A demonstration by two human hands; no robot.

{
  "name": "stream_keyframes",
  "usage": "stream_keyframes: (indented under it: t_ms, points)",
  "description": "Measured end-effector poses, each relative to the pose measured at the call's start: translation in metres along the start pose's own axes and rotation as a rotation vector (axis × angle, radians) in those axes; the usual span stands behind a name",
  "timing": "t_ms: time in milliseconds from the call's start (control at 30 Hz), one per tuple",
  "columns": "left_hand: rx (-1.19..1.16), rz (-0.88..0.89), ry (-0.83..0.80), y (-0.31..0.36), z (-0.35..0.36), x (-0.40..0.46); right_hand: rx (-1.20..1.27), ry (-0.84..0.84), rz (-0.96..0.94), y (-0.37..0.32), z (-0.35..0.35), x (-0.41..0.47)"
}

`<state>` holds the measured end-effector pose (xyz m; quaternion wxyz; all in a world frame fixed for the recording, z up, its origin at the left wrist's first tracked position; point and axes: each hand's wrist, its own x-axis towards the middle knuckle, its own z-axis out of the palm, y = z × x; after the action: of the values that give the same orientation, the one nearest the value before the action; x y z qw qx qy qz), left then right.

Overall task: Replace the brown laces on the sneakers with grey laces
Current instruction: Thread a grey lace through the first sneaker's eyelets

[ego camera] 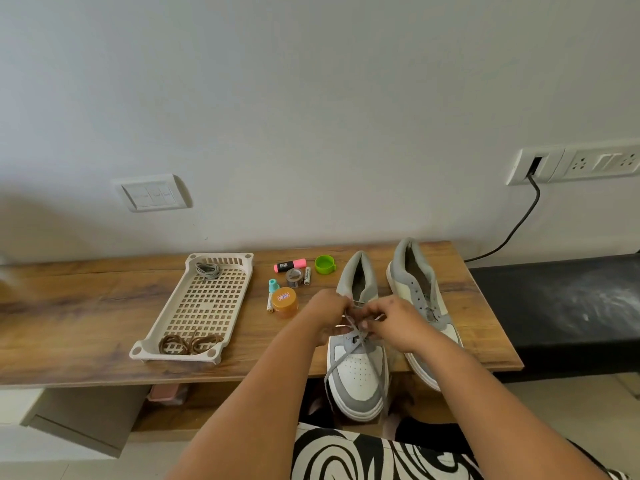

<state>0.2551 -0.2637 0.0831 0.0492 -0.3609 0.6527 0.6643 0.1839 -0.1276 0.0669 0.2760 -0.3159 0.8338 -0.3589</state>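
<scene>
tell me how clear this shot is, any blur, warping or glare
Head view: soft, even light and no harsh glare; wide-angle warping bends the table edge and tilts the wall sockets; both hands, left hand and right hand, look slightly smeared on the grey lace; small labels unreadable.

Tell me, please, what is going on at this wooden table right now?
A person is lacing the nearer grey-and-white sneaker: the left hand and right hand both pinch a grey lace over its eyelets. The other grey-and-white sneaker beside it has no lace. In the cream perforated plastic tray lie the removed brown laces and a coiled spare grey lace.
</scene>
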Motion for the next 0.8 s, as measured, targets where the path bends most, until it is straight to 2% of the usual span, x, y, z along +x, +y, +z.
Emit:
stream_keyframes:
  t_ms: [133, 200, 233, 333, 367, 400, 467, 533, 633, 800]
  points:
    - [-0.186, -0.045, -0.008, 0.001, 0.005, -0.002, 0.583, 0.108, 0.169, 0.0, -0.018, 0.001]
    - [-0.327, -0.061, -0.017, 0.003, 0.006, -0.001, 0.738, 0.09, 0.224, -0.004, -0.03, -0.003]
    - [-0.325, -0.034, -0.023, 0.003, 0.006, -0.001, 0.673, 0.069, 0.235, -0.006, -0.036, -0.006]
    - [0.02, 0.176, -0.034, 0.006, 0.008, -0.006, -0.078, -0.033, 0.132, -0.014, -0.055, -0.017]
    - [0.139, 0.24, -0.05, 0.006, 0.008, -0.009, -0.212, -0.058, 0.07, -0.018, -0.058, -0.02]
    - [0.267, 0.313, -0.054, 0.006, 0.009, -0.011, -0.22, -0.066, 0.028, -0.022, -0.062, -0.021]
    - [0.606, 0.523, 0.038, 0.006, 0.007, -0.01, -0.123, -0.037, -0.027, -0.031, -0.068, -0.022]
    - [0.783, 0.681, 0.15, 0.007, 0.003, -0.006, -0.137, 0.072, -0.069, -0.032, -0.071, -0.014]
    - [0.79, 0.793, 0.287, 0.008, -0.004, 0.004, -0.208, 0.266, -0.142, -0.026, -0.061, 0.003]
    - [0.813, 0.934, 0.388, 0.004, -0.004, 0.012, -0.273, 0.328, -0.134, -0.006, -0.03, 0.031]
